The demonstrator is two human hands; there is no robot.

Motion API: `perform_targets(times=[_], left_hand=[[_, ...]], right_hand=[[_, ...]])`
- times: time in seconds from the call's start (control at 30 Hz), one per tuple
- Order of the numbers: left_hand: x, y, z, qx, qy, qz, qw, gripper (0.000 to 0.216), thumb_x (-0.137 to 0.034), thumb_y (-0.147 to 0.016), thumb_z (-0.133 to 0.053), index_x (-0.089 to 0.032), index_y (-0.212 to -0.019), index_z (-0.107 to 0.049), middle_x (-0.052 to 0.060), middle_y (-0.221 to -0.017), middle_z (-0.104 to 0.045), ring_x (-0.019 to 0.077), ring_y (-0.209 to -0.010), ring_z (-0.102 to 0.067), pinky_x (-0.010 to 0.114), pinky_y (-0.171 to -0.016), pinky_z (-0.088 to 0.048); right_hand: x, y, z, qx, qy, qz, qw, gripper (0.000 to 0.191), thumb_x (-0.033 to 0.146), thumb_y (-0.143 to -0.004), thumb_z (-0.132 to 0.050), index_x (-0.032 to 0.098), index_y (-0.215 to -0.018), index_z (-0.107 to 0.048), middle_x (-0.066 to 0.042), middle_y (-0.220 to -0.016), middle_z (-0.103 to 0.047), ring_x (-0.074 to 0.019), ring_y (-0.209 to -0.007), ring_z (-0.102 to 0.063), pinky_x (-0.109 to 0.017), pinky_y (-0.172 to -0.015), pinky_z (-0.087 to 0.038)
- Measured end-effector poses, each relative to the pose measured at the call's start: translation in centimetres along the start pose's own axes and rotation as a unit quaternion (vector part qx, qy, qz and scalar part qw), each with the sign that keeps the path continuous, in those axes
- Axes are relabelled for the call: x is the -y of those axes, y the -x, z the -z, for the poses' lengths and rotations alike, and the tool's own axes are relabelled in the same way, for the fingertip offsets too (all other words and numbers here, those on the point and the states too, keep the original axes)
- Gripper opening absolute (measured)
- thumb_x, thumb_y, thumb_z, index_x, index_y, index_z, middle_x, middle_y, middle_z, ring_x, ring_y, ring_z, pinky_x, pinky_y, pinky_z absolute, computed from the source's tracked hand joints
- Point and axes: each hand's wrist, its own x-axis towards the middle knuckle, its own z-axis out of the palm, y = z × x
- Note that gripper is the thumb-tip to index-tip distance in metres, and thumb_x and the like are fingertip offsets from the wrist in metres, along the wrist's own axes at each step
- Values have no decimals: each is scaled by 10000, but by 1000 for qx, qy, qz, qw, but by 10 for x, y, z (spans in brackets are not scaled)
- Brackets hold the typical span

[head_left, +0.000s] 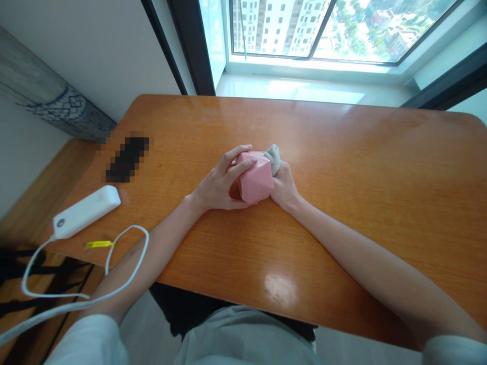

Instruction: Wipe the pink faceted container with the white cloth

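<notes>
Pink faceted box (255, 181), angular like a cut gem and matte, sits between both hands at approx the middle of the glossy orange-brown wooden table (342, 167), its lower edge on or just above the tabletop; can't tell which. Left hand (222, 182) is cupped on the box's left side, fingers (238, 154) curled over the top facets, thumb low near the base, so it's gripping the box. Right hand (284, 186) presses against the box's right side w/ fingers closed round a small grey crumpled cloth (273, 156), which pokes up above the knuckles and touches the box's upper right edge. Whether the right hand also grips the box itself is hidden behind the box. Both forearms are bare and lie across the table toward the near edge; light sleeves show at the bottom corners.

Well apart to the left, near the table's left edge, lies a white oblong plastic power strip (87, 211) w/ a round button at its near end. Its white cable (125, 263) loops off the table edge, w/ a small yellow tag (99, 244) beside it. Just beyond the strip is a dark pixelated patch (127, 158); contents can't be made out. Behind the table: white sill and large window (323, 30) w/ high-rise blocks and trees outside.
</notes>
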Motion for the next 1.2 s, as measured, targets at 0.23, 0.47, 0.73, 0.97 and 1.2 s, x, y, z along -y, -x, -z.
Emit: perform_targets(times=[0.23,0.47,0.73,0.97,1.2], left_hand=[[-5,-6,3,-4,26,33,999,1241,-751,-724,-1000,-350,-1711,-363,185,-1636,-503,431,-1520,-567,630,-1228,-571],[-2,-4,2,-6,156,90,984,1274,-752,-738,-975,-325,-1742,-319,152,-1629,-520,390,-1424,-623,539,-1177,-579],[-9,-8,1,28,373,232,898,1015,-793,-874,-827,-291,-1675,-457,125,-1738,-487,417,-1521,-580,528,-1248,-546],[-9,-9,3,7,476,337,812,817,-789,-875,-798,-255,-1481,-673,125,-1410,-780,413,-1458,-677,526,-1163,-626],[-9,-13,1,-77,516,382,762,814,-872,-886,-679,-212,-1358,-745,121,-1324,-828,422,-1389,-733,512,-1050,-688]], right_hand=[[-2,3,2,-2,34,63,997,376,557,-942,-839,267,-1175,-782,-120,-1432,-767,-323,-1271,-760,-523,-1130,-635],[-12,4,1,-40,104,195,974,350,606,-1010,-742,307,-1191,-730,-74,-1605,-621,-270,-1167,-738,-525,-1085,-666],[-15,8,-6,-73,121,246,959,486,548,-1073,-633,370,-1520,-570,-61,-1681,-556,-266,-1245,-723,-497,-1028,-693],[-14,0,3,10,205,299,932,535,447,-1089,-556,389,-1617,-492,-33,-1744,-514,-303,-1441,-652,-582,-1163,-626],[-7,-6,12,18,271,328,905,417,483,-1058,-594,330,-1443,-638,-38,-1752,-527,-357,-1626,-473,-678,-1339,-460]])
